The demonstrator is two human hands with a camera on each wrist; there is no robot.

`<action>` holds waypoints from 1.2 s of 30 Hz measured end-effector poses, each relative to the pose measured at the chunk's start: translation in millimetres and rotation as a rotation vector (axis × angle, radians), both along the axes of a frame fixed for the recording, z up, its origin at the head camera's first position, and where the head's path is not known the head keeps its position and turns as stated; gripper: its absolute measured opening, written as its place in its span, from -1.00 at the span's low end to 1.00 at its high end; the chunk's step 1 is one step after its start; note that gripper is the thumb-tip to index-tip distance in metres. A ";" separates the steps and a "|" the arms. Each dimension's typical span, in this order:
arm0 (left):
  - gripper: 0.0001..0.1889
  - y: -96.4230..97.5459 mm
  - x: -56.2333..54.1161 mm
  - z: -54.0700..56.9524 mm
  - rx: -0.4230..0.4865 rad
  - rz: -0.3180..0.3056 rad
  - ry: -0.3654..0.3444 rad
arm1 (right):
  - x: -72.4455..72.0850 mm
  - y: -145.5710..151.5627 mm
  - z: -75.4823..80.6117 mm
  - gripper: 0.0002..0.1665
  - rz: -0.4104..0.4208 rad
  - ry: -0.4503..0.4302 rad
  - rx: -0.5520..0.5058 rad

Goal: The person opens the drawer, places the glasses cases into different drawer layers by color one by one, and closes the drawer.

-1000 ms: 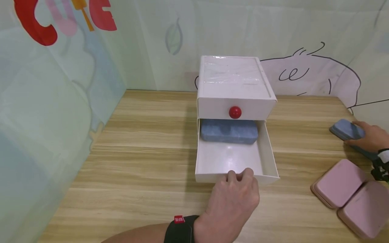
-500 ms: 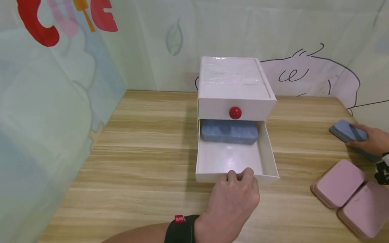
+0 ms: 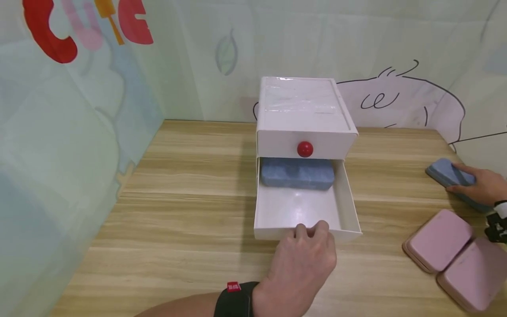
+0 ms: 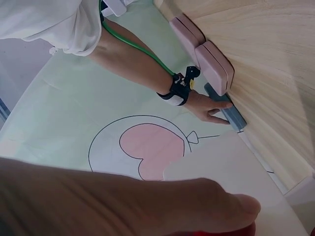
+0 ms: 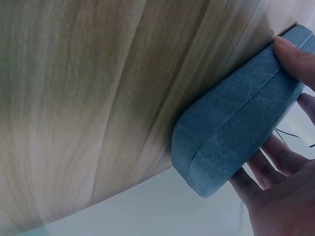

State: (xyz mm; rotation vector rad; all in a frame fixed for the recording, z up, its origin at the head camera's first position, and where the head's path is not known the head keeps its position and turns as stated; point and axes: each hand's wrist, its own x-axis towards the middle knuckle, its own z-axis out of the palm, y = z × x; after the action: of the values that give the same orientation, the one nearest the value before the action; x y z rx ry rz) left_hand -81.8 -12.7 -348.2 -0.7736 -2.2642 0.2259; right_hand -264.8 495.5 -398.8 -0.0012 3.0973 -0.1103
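At the pulled-out lower drawer [image 3: 299,209] of a white cabinet [image 3: 306,145], my left hand [image 3: 301,268] has curled fingers at the top of the front panel. A red knob [image 4: 219,232] shows under its thumb in the left wrist view. Inside the drawer, toward the back, lies a blue glasses case [image 3: 297,174]. My right hand [image 3: 483,187] grips a second blue glasses case [image 5: 231,123] at the far right of the table, thumb on one long side and fingers on the other. A seam runs along this case's side.
Two pink cases [image 3: 439,240] lie side by side near the right hand, on the wooden table [image 3: 178,211]. The upper drawer, with its red knob [image 3: 305,149], is closed. A printed cloth backdrop [image 3: 198,57] stands behind and at the left.
The right hand's grasp on the blue case has shifted slightly. The left hand and the drawer stay in place; the head view has tilted a little.
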 end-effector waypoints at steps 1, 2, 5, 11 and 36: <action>-0.65 0.1 -0.1 0.0 -0.002 -0.001 -0.003 | -0.1 0.5 -0.6 0.04 0.001 0.007 -0.001; -0.66 0.2 -0.3 0.1 -0.003 -0.001 -0.005 | -0.3 1.0 -1.2 0.03 0.003 0.014 -0.003; -0.71 0.5 -0.7 0.3 -0.005 -0.001 -0.019 | -1.2 2.8 -2.6 0.01 0.018 0.019 -0.001; -0.85 1.6 -1.0 -0.3 0.004 0.000 -0.020 | -2.4 4.8 -1.0 -0.01 0.051 0.016 0.030; -0.78 2.4 -1.8 -2.2 0.004 -0.001 -0.008 | 7.9 -17.7 17.2 -0.03 0.146 0.115 0.017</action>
State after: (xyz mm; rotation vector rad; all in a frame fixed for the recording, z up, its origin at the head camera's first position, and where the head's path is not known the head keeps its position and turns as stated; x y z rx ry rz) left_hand -83.6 -10.3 -350.4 -0.7743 -2.2710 0.2177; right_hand -256.9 477.7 -381.6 -0.2411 3.1987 -0.0810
